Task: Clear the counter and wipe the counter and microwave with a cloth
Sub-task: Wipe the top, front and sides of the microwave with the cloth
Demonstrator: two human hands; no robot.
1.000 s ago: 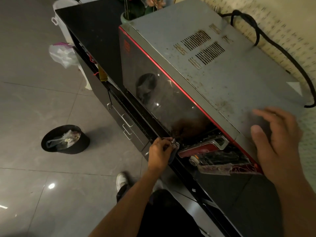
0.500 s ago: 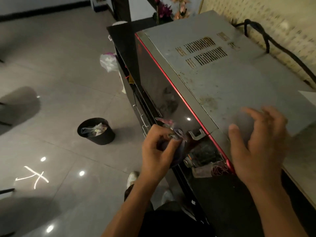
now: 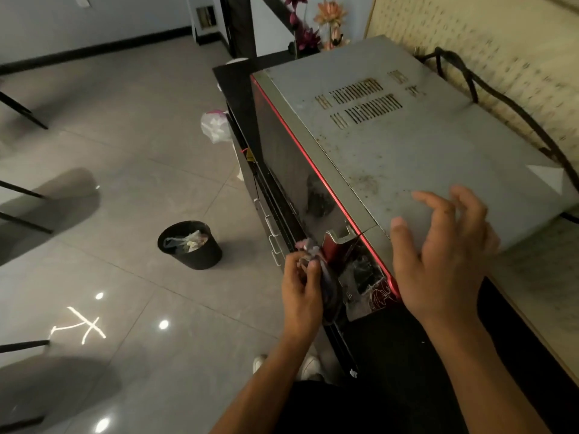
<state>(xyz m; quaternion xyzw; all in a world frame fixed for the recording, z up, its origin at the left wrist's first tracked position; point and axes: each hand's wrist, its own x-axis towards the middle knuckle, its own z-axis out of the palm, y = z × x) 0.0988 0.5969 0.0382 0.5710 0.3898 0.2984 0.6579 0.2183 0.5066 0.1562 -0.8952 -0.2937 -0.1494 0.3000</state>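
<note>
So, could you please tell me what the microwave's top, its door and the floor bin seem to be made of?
Microwave top: painted or bare sheet metal, matte grey, with punched vent slots and rusty-looking specks.
Door: probably glass or glossy plastic, dark and mirror-like, edged by a red strip.
Bin: likely black plastic, with a smooth matte wall, though metal can't be ruled out.
</note>
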